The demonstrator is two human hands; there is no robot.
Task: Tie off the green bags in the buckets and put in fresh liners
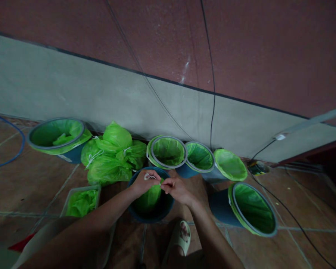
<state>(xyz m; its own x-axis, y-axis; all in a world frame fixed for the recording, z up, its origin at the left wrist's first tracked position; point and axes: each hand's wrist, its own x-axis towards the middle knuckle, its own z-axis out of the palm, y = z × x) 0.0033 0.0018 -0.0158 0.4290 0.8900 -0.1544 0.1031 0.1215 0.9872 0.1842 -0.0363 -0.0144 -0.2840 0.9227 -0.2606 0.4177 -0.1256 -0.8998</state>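
Note:
My left hand (146, 182) and my right hand (177, 189) meet above a dark blue trash bin (168, 210) on the floor. Both have their fingers pinched on the top of a green trash bag (151, 197), which hangs down inside the bin. A white drawstring (151, 175) loops over the fingers of my left hand. Just what each fingertip grips is too small to make out.
Tied green bags (112, 160) are piled by the wall, beside a lined bin (70, 153) at left. More lined bins (194, 171) stand right of centre; another (224, 209) leans at right. A clear tub (98, 192) holds green bags. A black cable (285, 211) crosses the floor.

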